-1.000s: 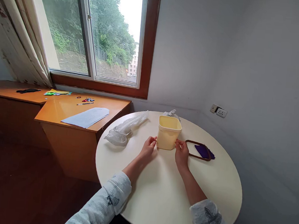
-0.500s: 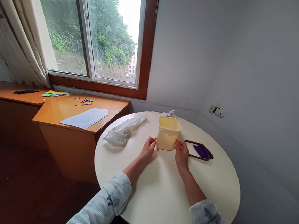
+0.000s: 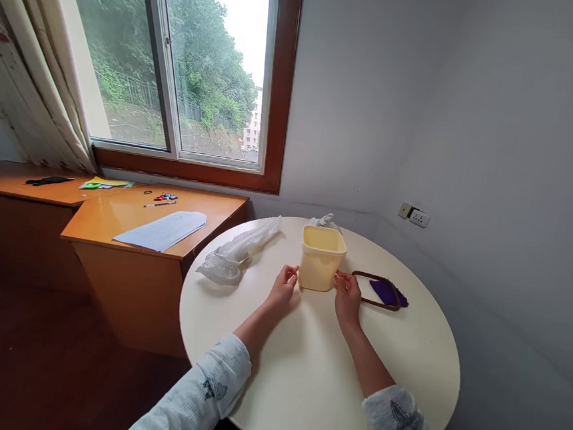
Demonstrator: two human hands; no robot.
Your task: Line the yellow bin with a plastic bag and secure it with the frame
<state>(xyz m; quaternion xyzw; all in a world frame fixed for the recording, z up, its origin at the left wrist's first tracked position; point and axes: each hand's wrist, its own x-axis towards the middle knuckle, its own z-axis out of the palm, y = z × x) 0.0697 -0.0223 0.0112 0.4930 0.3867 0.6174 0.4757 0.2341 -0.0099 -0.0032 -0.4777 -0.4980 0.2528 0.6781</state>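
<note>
A pale yellow plastic bin [image 3: 319, 265] stands upright on the round white table [image 3: 302, 377], its mouth facing up. At the bin's lower left side, my left hand [image 3: 285, 284] has its fingers curled, with the fingertips against the wall. My right hand [image 3: 347, 296] grips the lower right side in the same way, fingers bent. Just right of that hand lies a brown rounded rectangular ring [image 3: 377, 290]. A purple piece of folded material [image 3: 387, 293] lies partly inside and under the ring.
Left of the bin is a crumpled clear plastic bag [image 3: 232, 257]; another whitish bag [image 3: 325, 221] sits behind it, partly hidden. An orange-brown desk [image 3: 129, 228] at the left holds paper sheets [image 3: 162, 229], a pen [image 3: 159, 204] and small items. Walls close in behind and right.
The view has shifted very slightly. Both hands stay at the bin's sides, and the bin keeps its place on the table.
</note>
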